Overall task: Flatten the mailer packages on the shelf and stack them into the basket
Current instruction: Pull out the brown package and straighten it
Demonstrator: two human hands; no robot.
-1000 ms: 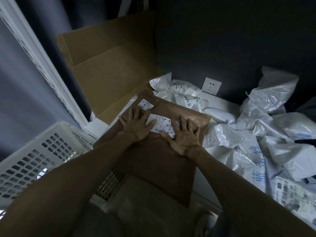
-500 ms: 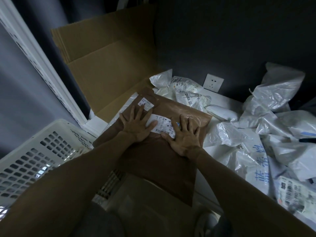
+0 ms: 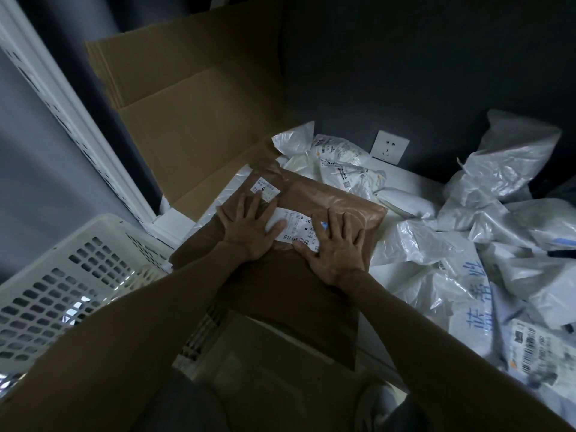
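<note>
A brown paper mailer (image 3: pixel 311 275) lies on the white shelf (image 3: pixel 405 179), near the middle of the view, with its long side running from twelve to six o'clock. Both hands press down on its far half. The left hand (image 3: pixel 246 232) lies palm down at ten o'clock on the mailer, its fingers (image 3: pixel 255 202) straight and spread, the thumb tip on the edge of a white barcode shipping label (image 3: pixel 296 227). The right hand (image 3: pixel 335 247) lies palm down at two o'clock, its fingers (image 3: pixel 347 221) likewise spread, the index finger and thumb over the label's right end. A smaller white sticker (image 3: pixel 265 189) printed with a 4 sits at eleven o'clock, just beyond the left fingertips.

A white slotted plastic basket (image 3: pixel 62 275) stands at eight o'clock of the mailer, just beside the shelf; its contents cannot be made out. A flattened cardboard box (image 3: pixel 193 126) leans upright at eleven o'clock. Crumpled white poly mailers (image 3: pixel 483 232) are heaped from one to four o'clock, some bearing labels and blue characters. A white wall socket (image 3: pixel 389 147) sits at one o'clock on the dark wall.
</note>
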